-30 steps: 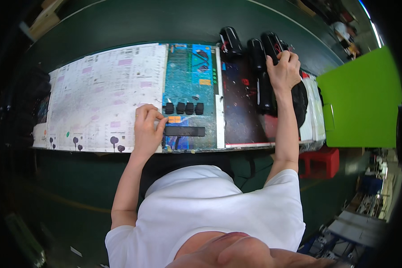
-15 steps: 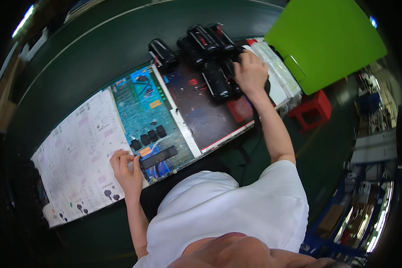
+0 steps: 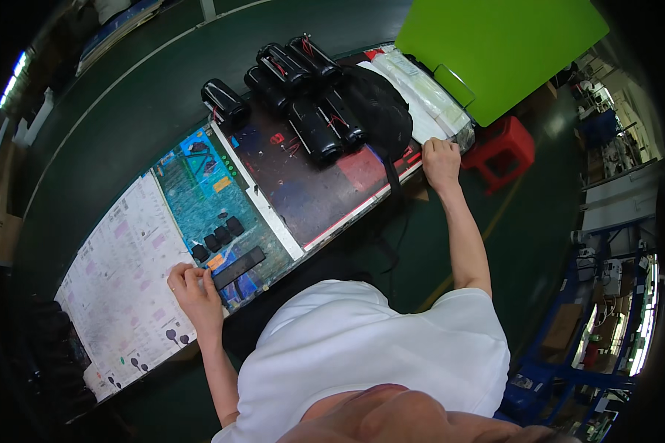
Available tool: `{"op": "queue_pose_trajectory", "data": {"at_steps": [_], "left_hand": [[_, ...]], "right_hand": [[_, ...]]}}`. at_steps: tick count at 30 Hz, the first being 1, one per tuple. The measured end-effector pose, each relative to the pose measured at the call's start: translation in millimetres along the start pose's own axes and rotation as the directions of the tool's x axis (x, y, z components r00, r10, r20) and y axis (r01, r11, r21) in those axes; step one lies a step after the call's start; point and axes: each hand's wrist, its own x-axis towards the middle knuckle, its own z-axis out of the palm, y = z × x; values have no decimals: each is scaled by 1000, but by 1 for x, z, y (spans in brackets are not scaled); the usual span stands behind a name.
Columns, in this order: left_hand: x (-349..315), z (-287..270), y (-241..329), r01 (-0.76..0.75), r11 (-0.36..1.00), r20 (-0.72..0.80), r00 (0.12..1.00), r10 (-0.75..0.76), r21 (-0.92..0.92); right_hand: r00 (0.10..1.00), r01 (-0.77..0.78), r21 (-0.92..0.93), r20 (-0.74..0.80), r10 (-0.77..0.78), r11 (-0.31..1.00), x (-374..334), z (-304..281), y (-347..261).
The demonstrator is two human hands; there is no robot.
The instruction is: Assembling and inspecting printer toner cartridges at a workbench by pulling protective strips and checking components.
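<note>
While L hand (image 3: 195,294) is by blk bar (image 3: 239,268), R hand (image 3: 442,165) is at table edge (image 3: 360,207); fingers bent, can't tell if gripping

Right fingers (image 3: 434,146) now away from black cylinders (image 3: 314,133), at table edge (image 3: 347,217)

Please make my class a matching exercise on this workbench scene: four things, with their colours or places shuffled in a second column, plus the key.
1. Left hand
2. Right hand
3. Stool
4. Large panel

A. Bright green
B. Beside the flat black bar
C. Red
D. By the pale wrapped stack

Pairs: 1-B, 2-D, 3-C, 4-A
</note>
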Motion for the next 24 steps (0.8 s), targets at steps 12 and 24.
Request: {"op": "queue_pose_trajectory", "data": {"at_steps": [12, 24], "left_hand": [[-2, 0, 2, -68, 997, -30, 997, 68, -21], [33, -32, 22, 7, 947, -78, 996, -34, -320]], "right_hand": [[930, -367, -246, -98, 354, 897, -12, -70, 48], [764, 340, 372, -645, -23, 863, 169, -240, -70]]}}
